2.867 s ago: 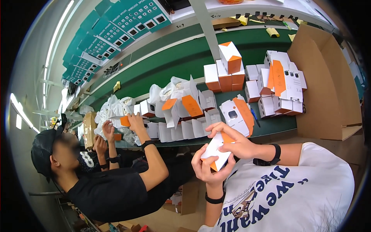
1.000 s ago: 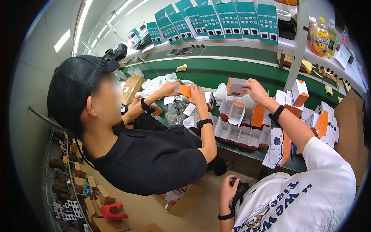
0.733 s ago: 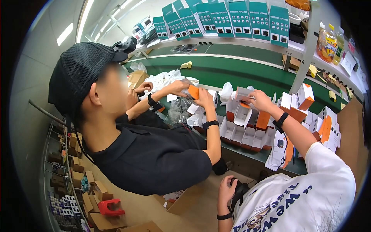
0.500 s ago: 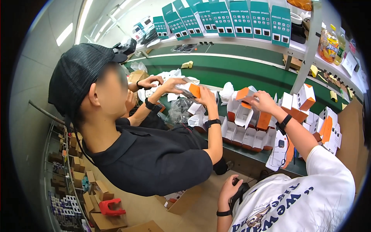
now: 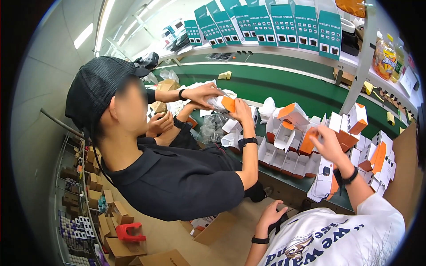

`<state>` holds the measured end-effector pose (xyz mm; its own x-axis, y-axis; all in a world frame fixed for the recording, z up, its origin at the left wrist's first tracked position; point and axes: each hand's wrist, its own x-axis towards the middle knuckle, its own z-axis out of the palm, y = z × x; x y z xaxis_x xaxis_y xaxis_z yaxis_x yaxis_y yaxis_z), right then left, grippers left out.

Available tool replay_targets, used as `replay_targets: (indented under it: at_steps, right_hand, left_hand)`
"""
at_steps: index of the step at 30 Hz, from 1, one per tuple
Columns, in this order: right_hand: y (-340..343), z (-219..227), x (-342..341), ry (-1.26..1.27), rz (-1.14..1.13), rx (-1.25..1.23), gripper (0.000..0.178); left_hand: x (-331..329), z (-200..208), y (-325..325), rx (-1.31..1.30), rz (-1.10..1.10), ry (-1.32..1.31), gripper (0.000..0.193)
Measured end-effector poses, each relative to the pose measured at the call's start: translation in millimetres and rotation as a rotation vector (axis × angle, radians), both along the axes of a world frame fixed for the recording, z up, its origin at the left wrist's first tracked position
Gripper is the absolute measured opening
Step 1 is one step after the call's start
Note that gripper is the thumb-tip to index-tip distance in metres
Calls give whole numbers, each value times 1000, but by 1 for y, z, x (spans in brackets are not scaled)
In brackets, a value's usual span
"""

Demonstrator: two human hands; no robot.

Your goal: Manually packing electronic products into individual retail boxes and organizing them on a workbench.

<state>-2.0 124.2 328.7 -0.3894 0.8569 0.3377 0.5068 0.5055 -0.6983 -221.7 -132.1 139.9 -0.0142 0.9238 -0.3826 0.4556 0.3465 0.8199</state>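
Observation:
My right hand (image 5: 327, 144) is over the bench with fingers apart and nothing visible in them, beside an orange box side (image 5: 308, 142) in a cluster of open white-and-orange boxes. One box (image 5: 293, 114) tilts with its orange flap raised. Low in front of my white shirt, my left hand (image 5: 272, 214) is curled at a black item (image 5: 279, 223), mostly hidden. A co-worker in a black cap holds a white-and-orange item (image 5: 227, 103) between two hands. Open white box trays (image 5: 278, 158) line the bench's near edge.
Teal cartons (image 5: 284, 25) stand on the shelf above a green conveyor belt (image 5: 253, 84). An upright metal post (image 5: 361, 66) rises at the right. Cardboard boxes (image 5: 120, 248) and a red plastic item (image 5: 131, 232) lie on the floor. The co-worker's body is close at my left.
My right hand has left the raised orange flap and moved right and toward me. That flap stays up. The co-worker's far hand has shifted onto the held item. The whole view has shifted slightly.

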Motion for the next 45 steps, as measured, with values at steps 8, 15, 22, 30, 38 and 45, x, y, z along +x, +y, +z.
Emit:
replay_targets:
  at_steps: [8,15,22,30,38,45]
  right_hand:
    - [-50,-218,136,-807,100,-605,50]
    - [-108,-281,132,-603,-560,-716,85]
    - [-98,-289,132,-558,-797,-824,113]
    - [-69,-316,160,-543,-898,-712,119]
    - [-60,-344,175,213,-682,-469,36]
    - [-105,-146,205,637,-368,-554,63]
  left_hand:
    - [18,2,22,103,-12,21,47]
    - [30,-32,4,51,-37,47,49]
    - [53,-55,0,53,-27,-23,47]
    - [55,-17,21,-35,-12,-18,44]
    - [69,30,30,-17,-22,12,40]
    - [102,93,70,175,-139,-231,54]
